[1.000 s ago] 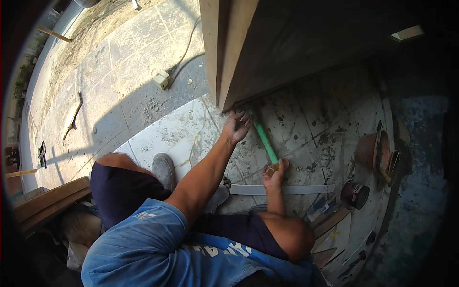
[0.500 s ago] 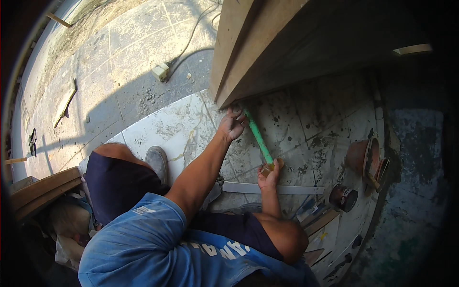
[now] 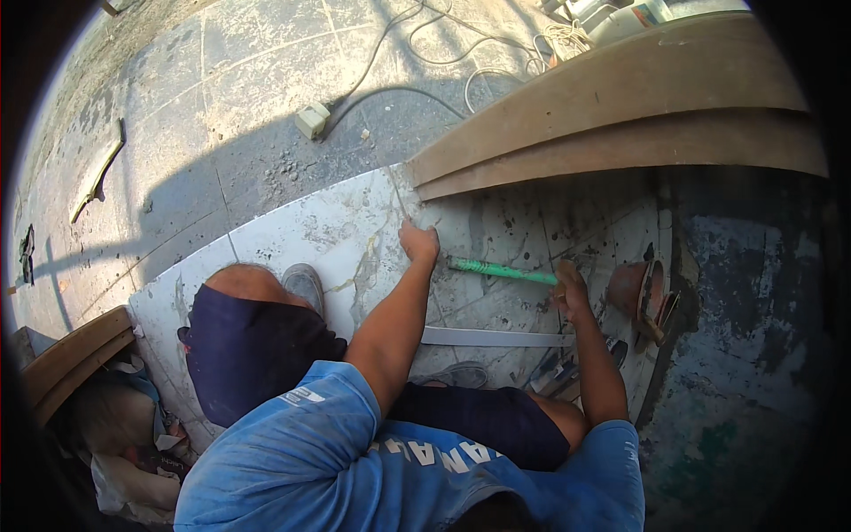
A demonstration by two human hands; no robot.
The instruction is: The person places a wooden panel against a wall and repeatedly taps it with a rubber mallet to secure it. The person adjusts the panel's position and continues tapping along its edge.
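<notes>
My right hand point(image 3: 572, 293) is closed around the brownish head end of what looks like a mallet. Its green handle point(image 3: 501, 269) points left, just above the tiles. My left hand point(image 3: 419, 241) is closed low over the white tiles, left of the handle's free end; anything inside its fingers is hidden. Beyond both hands stands a large brown wooden piece point(image 3: 612, 93) with a stepped edge, its near left corner close past my left hand. A long pale strip point(image 3: 496, 337) lies on the floor between my hands and my knees.
Right of my right hand a reddish bowl-shaped container point(image 3: 631, 288) stands tilted. A grey electrical box point(image 3: 312, 121) with a cable lies on the sunlit floor. Wooden boards point(image 3: 84, 355) and bags point(image 3: 133, 479) sit at the lower left. A loose stick point(image 3: 97, 170) lies far left.
My right hand has moved right and up with the mallet, whose handle swung from steep to nearly level. My left hand has left the wooden piece's corner and closed. My view of the wooden piece has shifted.
</notes>
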